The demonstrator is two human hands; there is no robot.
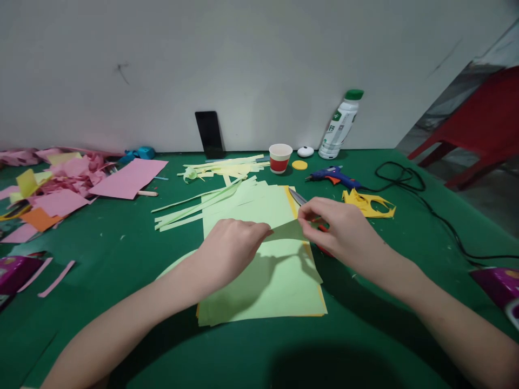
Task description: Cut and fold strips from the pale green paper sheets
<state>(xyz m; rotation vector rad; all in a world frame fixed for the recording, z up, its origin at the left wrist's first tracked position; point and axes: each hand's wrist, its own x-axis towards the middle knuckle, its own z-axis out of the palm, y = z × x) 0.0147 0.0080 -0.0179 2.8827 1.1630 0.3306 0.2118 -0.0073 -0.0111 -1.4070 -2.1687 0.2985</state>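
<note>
Over a stack of light green paper [259, 292] with yellow sheets showing at its edges, my two hands face each other. The fingers of my left hand [233, 246] are pinched at one end of a thin light green paper strip [284, 229]. My right hand [332, 221] pinches the other end, so the strip spans the gap between them. Scissors [298, 196] lie partly under my right hand, blade pointing away and the red handle mostly covered. Cut light green strips [203, 208] lie loose at the stack's far left.
At the back stand a phone [210, 134], paper cup [280, 159], white case [305, 152] and bottle [339, 127]. A blue glue gun [332, 175] trails a black cord rightward, near yellow paper scraps [368, 204]. Pink paper [128, 178] and scraps crowd the left.
</note>
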